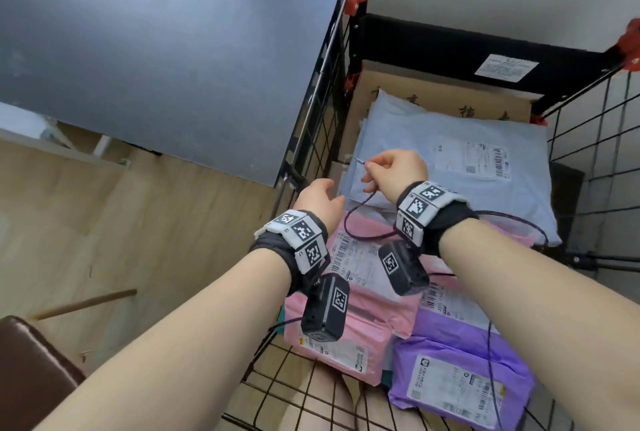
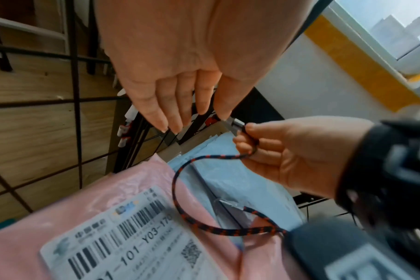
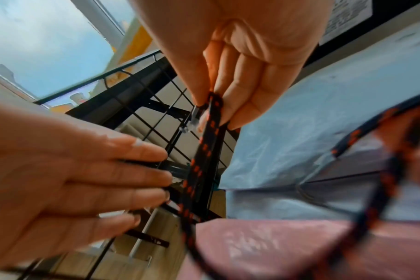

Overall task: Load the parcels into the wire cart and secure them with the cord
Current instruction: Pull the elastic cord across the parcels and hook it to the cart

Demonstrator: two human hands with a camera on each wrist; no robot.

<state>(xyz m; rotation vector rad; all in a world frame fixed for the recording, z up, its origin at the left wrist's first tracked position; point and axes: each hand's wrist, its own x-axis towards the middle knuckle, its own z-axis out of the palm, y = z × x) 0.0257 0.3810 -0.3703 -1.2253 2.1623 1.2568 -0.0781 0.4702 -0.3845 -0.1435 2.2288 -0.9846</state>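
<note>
Inside the black wire cart [image 1: 320,119] lie a light blue parcel [image 1: 450,167], a pink parcel [image 1: 360,313] and a purple parcel [image 1: 460,371], on top of a cardboard box [image 1: 398,88]. A dark cord with orange flecks [image 1: 349,223] loops across the pink parcel. My right hand [image 1: 375,167] pinches the cord's end just behind its metal hook [image 1: 360,161], above the blue parcel near the cart's left wall. In the left wrist view the hook [image 2: 235,124] points at my left hand [image 2: 180,113], whose fingers are straight and hold nothing.
A grey tabletop [image 1: 156,50] stands close against the cart's left side. A brown stool [image 1: 31,378] and a wooden stick [image 1: 86,304] are on the wood floor at lower left. A black panel with a white label [image 1: 505,65] closes the cart's back.
</note>
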